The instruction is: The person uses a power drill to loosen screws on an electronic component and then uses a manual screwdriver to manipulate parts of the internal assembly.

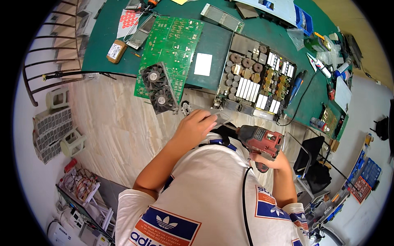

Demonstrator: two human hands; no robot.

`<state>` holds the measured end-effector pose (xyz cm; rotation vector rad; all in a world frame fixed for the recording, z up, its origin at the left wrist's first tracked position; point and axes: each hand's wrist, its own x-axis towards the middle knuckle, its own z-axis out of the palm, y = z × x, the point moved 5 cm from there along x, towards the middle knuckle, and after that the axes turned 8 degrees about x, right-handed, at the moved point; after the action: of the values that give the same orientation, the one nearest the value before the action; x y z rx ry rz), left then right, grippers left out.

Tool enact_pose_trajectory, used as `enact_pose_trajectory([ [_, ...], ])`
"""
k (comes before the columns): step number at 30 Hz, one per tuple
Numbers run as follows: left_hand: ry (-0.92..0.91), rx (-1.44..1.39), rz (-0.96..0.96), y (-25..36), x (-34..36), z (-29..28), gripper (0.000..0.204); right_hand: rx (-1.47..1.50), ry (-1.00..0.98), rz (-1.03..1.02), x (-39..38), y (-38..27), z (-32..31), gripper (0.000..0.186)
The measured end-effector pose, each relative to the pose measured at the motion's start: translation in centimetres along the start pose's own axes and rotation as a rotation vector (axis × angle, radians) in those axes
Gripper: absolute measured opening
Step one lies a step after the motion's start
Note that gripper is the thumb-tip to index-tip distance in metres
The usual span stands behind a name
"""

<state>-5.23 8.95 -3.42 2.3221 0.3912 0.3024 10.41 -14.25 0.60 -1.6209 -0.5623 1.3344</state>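
Note:
My right hand [269, 159] grips the handle of a red and black cordless drill [262, 140], held close in front of my body with its nose toward the left. My left hand [193, 128] is closed on a thin grey plate [221, 117], which sticks out past the fingertips near the drill's nose. Beyond my left hand, a pair of black cooling fans [161, 88] lies at the near edge of a large green circuit board [172, 45]. An opened electronics unit [246, 78] with coils, capacitors and white blocks sits at the table's near edge, beyond the drill.
On the green table [111, 28] lie a brown box [117, 51], a white card [203, 64], a grey slotted panel [223, 17] and a blue pen-like tool [296, 86]. A glue tube [322, 67] and a spray can [319, 124] are at right. A black chair [312, 160] stands beside me.

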Motion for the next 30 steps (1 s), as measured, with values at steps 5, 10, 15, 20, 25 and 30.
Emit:
enact_pose_trajectory([
  [5, -0.02, 0.002, -0.054, -1.5, -1.2, 0.1, 0.025, 0.158, 0.083, 0.126, -0.9, 1.7, -1.4, 0.038],
  [10, 0.024, 0.042, -0.118, -2.8, -2.5, -0.3, 0.024, 0.062, 0.349, 0.209, 0.9, 5.7, -4.3, 0.043],
  [15, 0.017, 0.061, -0.19, -3.5, -3.7, -0.2, 0.026, -0.014, 0.401, 0.284, 5.4, 10.8, -4.9, 0.033],
  [20, 0.03, 0.066, -0.241, -4.0, -4.8, -0.3, 0.027, -0.016, 0.38, 0.344, 8.3, 14.4, -4.8, 0.044],
  [25, 0.048, 0.047, -0.28, -4.4, -5.4, -0.4, 0.027, -0.034, 0.438, 0.321, 9.7, 14.4, -4.5, 0.024],
  [30, 0.066, 0.034, -0.288, -4.6, -5.7, -0.5, 0.027, -0.055, 0.434, 0.375, 10.5, 15.2, -4.3, 0.023],
])
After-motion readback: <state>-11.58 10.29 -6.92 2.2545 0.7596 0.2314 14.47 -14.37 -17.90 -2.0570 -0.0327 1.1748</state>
